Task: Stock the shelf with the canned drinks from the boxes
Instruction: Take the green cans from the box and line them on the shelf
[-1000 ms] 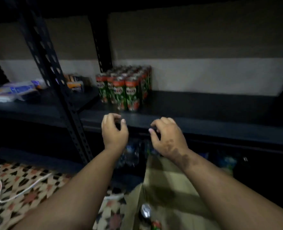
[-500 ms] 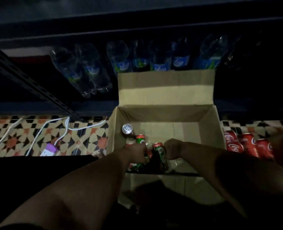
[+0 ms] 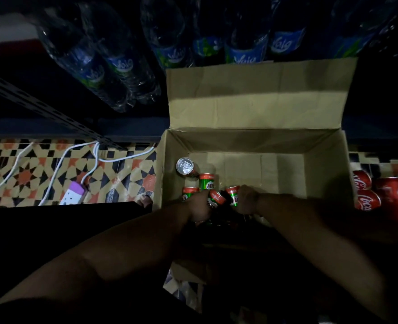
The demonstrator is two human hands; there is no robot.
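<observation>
step: lift cans from box [image 3: 324, 164] at 6 o'clock wall | left hand [image 3: 199, 208] grasping green can [image 3: 216, 198] | right hand [image 3: 248, 199] grasping second can [image 3: 233, 195] | advice: lift straight up, clear near wall

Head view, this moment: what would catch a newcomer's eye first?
The open cardboard box in the middle of the frame stands out, with both hands reaching into its near-left corner. There the left hand and right hand each grip one of the green Milo cans. Red cola cans lie on the patterned floor to the box's right, and water bottles line the dark shelf above.
</observation>
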